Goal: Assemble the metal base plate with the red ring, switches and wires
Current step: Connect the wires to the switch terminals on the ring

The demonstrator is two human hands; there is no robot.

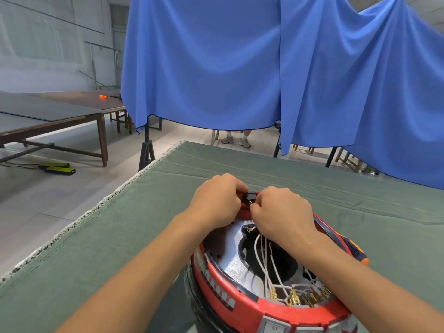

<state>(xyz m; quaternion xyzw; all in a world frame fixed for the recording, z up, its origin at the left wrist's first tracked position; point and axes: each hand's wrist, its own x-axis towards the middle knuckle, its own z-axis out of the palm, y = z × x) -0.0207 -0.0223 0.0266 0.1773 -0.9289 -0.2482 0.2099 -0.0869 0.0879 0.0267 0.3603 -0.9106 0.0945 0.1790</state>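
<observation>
At the far rim of the round red plastic ring (242,306), both hands pinched a small black switch (249,196): left hand (216,203) steadying, right hand (281,212) probably attaching a thin white wire (260,258).

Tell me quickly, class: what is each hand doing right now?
Left hand: fingers curled, gripping the black switch at the red ring.
Right hand: pinching something small at the same switch.

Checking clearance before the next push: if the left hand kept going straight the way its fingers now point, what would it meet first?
The left hand points right, toward the small black switch at the red ring's far edge. It likely meets that switch at once, then the right hand. Depth is unclear.
</observation>
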